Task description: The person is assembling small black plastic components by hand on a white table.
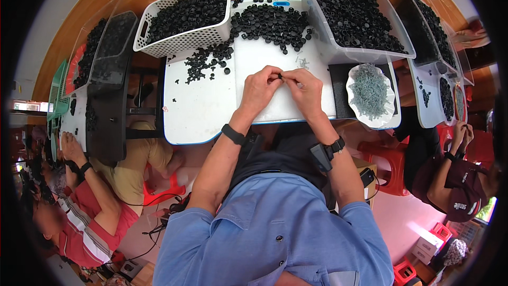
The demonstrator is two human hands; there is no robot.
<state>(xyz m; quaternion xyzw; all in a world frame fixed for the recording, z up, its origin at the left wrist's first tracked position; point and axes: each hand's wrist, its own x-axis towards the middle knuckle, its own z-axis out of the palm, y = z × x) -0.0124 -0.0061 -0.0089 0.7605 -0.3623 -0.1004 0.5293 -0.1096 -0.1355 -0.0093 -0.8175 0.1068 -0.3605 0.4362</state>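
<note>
My left hand point(259, 90) and my right hand point(307, 89) meet above the near part of the white table. Both are closed in a pinch, fingertips almost touching, around a small black plastic part point(280, 76). Its exact shape is too small to make out. Beyond my hands lies a heap of round black caps point(270, 24). A looser pile of small black pieces point(203, 63) spreads to the left of it. A few thin clear or grey slivers point(302, 61) lie just past my right hand.
A white perforated basket point(185, 42) of black pieces stands at the back left. At the back right is a clear bin point(360, 54) of black rings. A white scalloped dish point(377, 122) holds thin grey-green pins. Other people work at tables on both sides.
</note>
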